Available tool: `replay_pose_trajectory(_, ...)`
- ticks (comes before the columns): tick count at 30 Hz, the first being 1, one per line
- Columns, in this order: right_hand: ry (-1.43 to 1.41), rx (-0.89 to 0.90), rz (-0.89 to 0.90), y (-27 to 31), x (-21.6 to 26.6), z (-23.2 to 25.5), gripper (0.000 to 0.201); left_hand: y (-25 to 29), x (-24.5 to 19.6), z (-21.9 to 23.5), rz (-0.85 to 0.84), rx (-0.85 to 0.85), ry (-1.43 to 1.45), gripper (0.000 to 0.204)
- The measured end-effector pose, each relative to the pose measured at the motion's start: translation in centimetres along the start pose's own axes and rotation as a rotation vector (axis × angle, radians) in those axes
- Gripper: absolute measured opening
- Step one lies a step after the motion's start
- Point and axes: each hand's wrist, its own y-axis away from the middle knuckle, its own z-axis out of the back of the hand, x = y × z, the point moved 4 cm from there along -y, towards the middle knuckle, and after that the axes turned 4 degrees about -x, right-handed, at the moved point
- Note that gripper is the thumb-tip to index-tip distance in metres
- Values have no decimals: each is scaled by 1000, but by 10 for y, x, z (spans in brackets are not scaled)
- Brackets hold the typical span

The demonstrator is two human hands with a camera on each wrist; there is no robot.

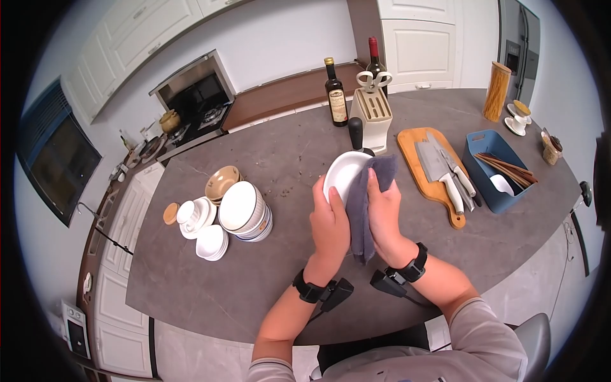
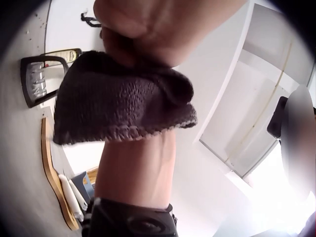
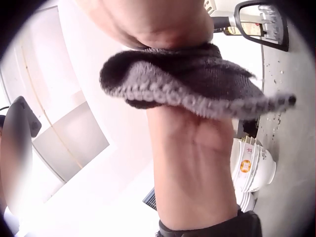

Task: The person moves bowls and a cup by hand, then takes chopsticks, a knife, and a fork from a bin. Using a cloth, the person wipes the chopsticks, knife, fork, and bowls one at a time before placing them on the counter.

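My left hand (image 1: pixel 329 219) grips the rim of a white plate (image 1: pixel 344 173), held up on edge above the counter. A dark grey cloth (image 1: pixel 364 207) drapes over the plate's right side and hangs down between my hands. My right hand (image 1: pixel 384 213) presses the cloth against the plate, fingers curled round it. In the left wrist view the cloth (image 2: pixel 123 98) hangs under the hand, with the other forearm behind it. The right wrist view shows the cloth (image 3: pixel 192 81) bunched under my right hand.
Stacked white bowls (image 1: pixel 244 210) and small dishes (image 1: pixel 198 218) stand at the left on the grey counter (image 1: pixel 267 280). A knife block (image 1: pixel 371 114), two bottles (image 1: pixel 335 94), a cutting board with knives (image 1: pixel 439 169) and a blue bin (image 1: pixel 493 169) lie behind and to the right.
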Motion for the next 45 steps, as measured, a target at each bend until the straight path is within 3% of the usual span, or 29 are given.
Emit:
replay_pose_trajectory(1, 0, -1, -1, -3, -1, 3, 20, 1, 0, -2, 32, 59, 30, 37)
replay_pose_trajectory(3, -54, 62, -199, -9, -8, 5, 19, -8, -1, 5, -61, 145, -26, 38)
replay_pose_trajectory(5, 9, 134, -176, -9, -11, 4, 20, -14, -15, 12, -7, 285, -289, 38)
replay_pose_trajectory(9, 69, 221, -153, -4, -9, 1, 26, -18, -11, 18, 54, 234, -282, 35)
replay_pose_trajectory(12, -85, 172, -135, -3, -1, -1, 43, -23, 2, 16, -206, 120, -97, 28)
replay_pose_trajectory(13, -143, 162, -141, -4, 3, 1, 48, -23, -3, 21, -207, 116, -97, 28)
replay_pose_trajectory(14, -142, 165, -140, -5, 12, 2, 48, -20, -1, 20, 65, 329, 15, 28)
replay_pose_trajectory(15, -298, 323, -357, 1, 21, -2, 52, -13, -1, 17, 341, 539, 130, 28)
replay_pose_trajectory(16, -453, 478, -576, 7, 25, -7, 56, -11, 1, 14, 385, 595, 261, 25)
replay_pose_trajectory(17, -450, 479, -577, 6, 25, -4, 56, -10, 0, 14, 386, 593, 264, 25)
replay_pose_trajectory(19, -732, 637, -704, 10, 22, -7, 60, -7, -6, 12, 434, 695, 331, 25)
replay_pose_trajectory(20, -704, 519, -580, 4, 4, 3, 58, -7, -5, 12, 434, 692, 331, 25)
replay_pose_trajectory(21, -704, 520, -583, 7, -4, 5, 58, -10, -4, 13, 409, 588, 329, 26)
replay_pose_trajectory(22, -467, 454, -406, 6, -8, 9, 57, -12, -3, 14, 382, 486, 326, 26)
replay_pose_trajectory(23, -233, 383, -229, 5, -9, 11, 57, -13, 0, 12, 383, 486, 324, 26)
replay_pose_trajectory(25, -189, 377, -177, 18, 7, -2, 57, -17, 8, 12, 381, 286, 391, 27)
replay_pose_trajectory(27, -106, 229, 105, 20, 12, -1, 57, -12, 17, 5, 356, 268, 293, 26)
replay_pose_trajectory(28, -171, 171, 64, 16, 15, -1, 56, -10, 19, 0, 17, 247, 140, 26)
replay_pose_trajectory(29, -362, 324, -283, 2, 18, 10, 55, -6, 16, -3, -318, 219, -13, 25)
replay_pose_trajectory(30, -506, 523, -386, 3, 36, 1, 52, -1, -18, 9, 314, 561, 104, 25)
replay_pose_trajectory(31, -650, 725, -486, 10, 53, -7, 50, -2, -19, 10, 314, 559, 108, 25)
replay_pose_trajectory(33, -701, 742, -437, 0, 43, -1, 46, 3, -20, 7, 341, 712, 197, 26)
replay_pose_trajectory(35, -528, 734, -347, -1, 41, 2, 44, 3, -18, 4, 326, 673, 214, 26)
replay_pose_trajectory(37, -354, 720, -257, -1, 39, 6, 43, -3, -7, 4, 292, 454, 251, 27)
replay_pose_trajectory(40, -101, 691, -124, 3, 35, 13, 43, -6, 7, -1, 367, 306, 379, 30)
replay_pose_trajectory(45, 319, 616, 97, 18, 27, 25, 43, -4, 3, -2, 346, 303, 159, 31)
